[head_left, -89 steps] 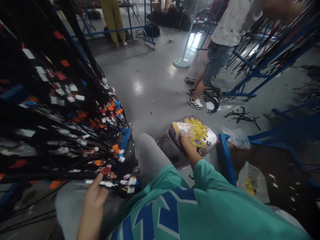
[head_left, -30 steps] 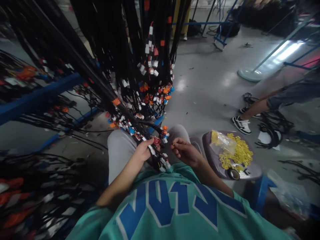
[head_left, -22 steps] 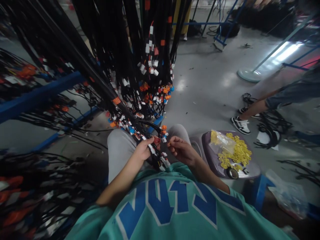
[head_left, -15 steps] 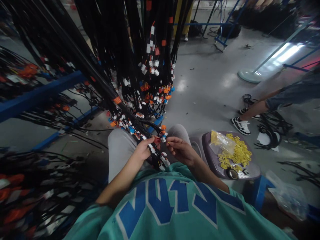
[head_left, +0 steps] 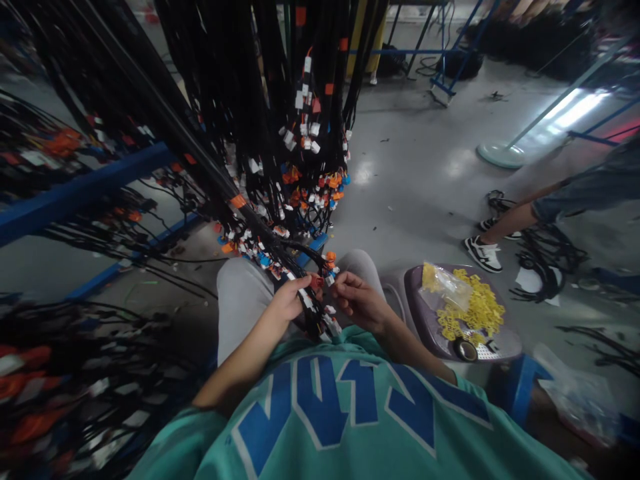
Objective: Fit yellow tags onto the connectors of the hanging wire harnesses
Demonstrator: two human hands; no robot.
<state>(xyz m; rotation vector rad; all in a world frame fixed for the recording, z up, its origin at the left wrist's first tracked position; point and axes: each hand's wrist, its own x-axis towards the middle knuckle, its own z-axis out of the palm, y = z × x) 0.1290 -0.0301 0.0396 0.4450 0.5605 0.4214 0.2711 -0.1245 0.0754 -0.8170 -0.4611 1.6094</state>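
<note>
Red connector housing [head_left: 317, 283] sits between the thumb and fingers of your left hand [head_left: 289, 300], above your lap, so getting hold of it is done. Your right hand [head_left: 363, 301] is just to the right of the red connector housing, thumb and forefinger drawn in narrow; whether a small piece is pinched between them is too small to tell. Those fingertips look very near the housing, but actual contact cannot be made out, and neither can anything seated in its opening, so you cannot count that part as finished from this view.

Around the red connector housing, the black wire harness [head_left: 215, 167] slants down from the upper left and passes beneath it, with white connectors [head_left: 329, 323] just below and an orange connector [head_left: 331, 256] just above and to the right.

Well to the right of the housing, your purple-grey stool [head_left: 416, 317] carries a large heap of yellow plastic clips [head_left: 483, 303], a clear plastic bag [head_left: 453, 287] and a tape roll [head_left: 466, 349]. Judging by that heap, plenty of the clips remain unused. Many more hanging harnesses [head_left: 225, 80] crowd the space beyond the housing; how many are complete, you cannot tell.
</note>
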